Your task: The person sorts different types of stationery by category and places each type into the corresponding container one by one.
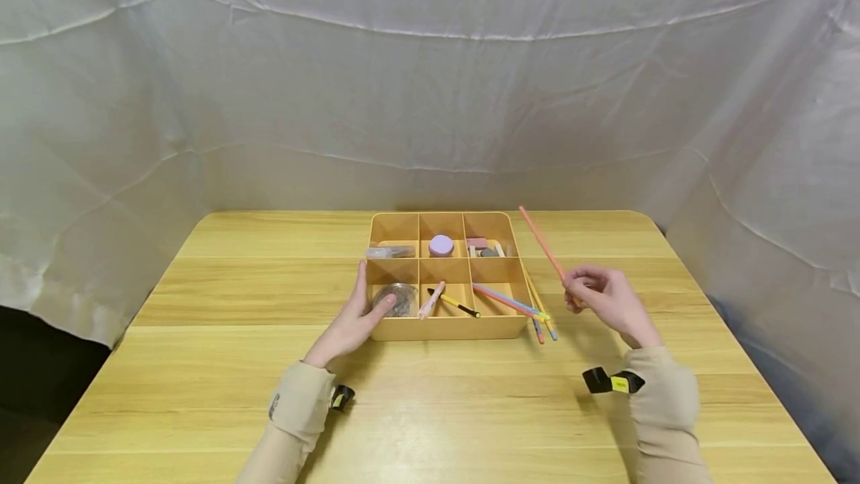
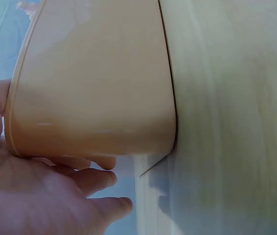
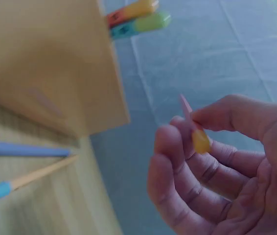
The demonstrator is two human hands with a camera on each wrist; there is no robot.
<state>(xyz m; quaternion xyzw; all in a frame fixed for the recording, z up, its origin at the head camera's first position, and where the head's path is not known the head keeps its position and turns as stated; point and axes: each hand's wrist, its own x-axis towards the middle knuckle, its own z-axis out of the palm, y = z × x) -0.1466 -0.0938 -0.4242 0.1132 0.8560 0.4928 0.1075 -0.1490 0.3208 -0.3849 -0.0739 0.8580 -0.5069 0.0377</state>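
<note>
My right hand [image 1: 608, 301] pinches a thin coral pencil [image 1: 541, 243] near its yellow end [image 3: 201, 142], between thumb and fingers. It is lifted and tilted, to the right of an orange compartment box [image 1: 443, 329]. At the box's left front corner, my left hand [image 1: 349, 327] grips the wall, thumb over the rim and fingers along the outside [image 2: 99, 181]. A blue pencil and a pink pencil [image 1: 500, 299] lean in the front right compartment, their ends sticking out over the rim. Two more pencils, one of them yellow [image 1: 535, 293], lie on the table beside the box.
In the box's front row lie a clear round item [image 1: 401, 299], a pale pink clip-like item [image 1: 432, 300] and a black-and-yellow pen [image 1: 455, 303]. Behind are a clear packet [image 1: 390, 252], a lilac round container [image 1: 440, 246] and small blocks [image 1: 476, 243]. Grey cloth [image 1: 430, 110] surrounds the table.
</note>
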